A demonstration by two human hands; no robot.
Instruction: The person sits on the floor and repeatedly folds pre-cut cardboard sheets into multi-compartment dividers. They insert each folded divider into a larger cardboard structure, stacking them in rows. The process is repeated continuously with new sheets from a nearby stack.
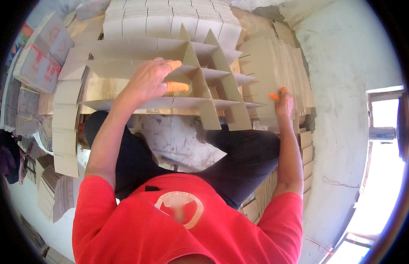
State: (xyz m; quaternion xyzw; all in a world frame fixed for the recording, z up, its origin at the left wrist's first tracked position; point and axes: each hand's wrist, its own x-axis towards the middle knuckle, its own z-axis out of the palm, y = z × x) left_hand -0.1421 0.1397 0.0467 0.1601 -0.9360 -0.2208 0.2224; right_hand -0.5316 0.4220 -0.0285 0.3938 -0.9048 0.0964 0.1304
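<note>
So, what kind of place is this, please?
Probably a small cardboard-packaging workshop: the left hand rests on a slotted cardboard divider grid, the right hand on stacked divider strips, beside rough plaster walls.

wooden bench — cardboard divider grid on top | slotted strip stacks — rear, right

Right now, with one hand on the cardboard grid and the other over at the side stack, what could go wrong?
1. The divider grid looks only half slotted; the left hand pressing on its strips could bend one or pop a joint loose.
2. The right hand reaches onto the slanted stack of slotted strips; pulling one may drag its neighbours off.
3. The grid's near edge hangs over the person's knees, so it could tip off the work surface.
</note>
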